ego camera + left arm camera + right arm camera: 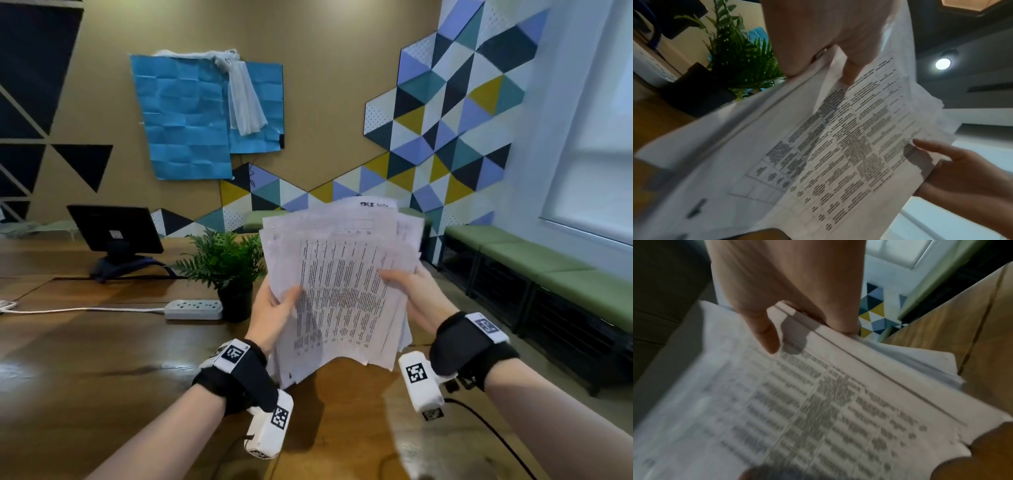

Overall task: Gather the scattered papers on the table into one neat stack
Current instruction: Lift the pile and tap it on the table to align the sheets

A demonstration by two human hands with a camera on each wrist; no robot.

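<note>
A loose, uneven bundle of printed papers (342,284) is held up in the air above the wooden table (102,359), its sheets fanned and out of line. My left hand (277,311) grips the bundle's left edge, thumb on the front sheet. My right hand (411,291) grips the right edge, thumb on the front. In the left wrist view the papers (818,154) fill the frame, with my left hand (838,48) above and my right hand (962,170) on the far side. The right wrist view shows my right hand (789,305) pinching the papers (818,402).
A potted fern (229,270) stands just left of the bundle, with a white power strip (193,309) and its cable beside it. A dark monitor (114,229) is at the far left. Green benches (548,270) line the right wall.
</note>
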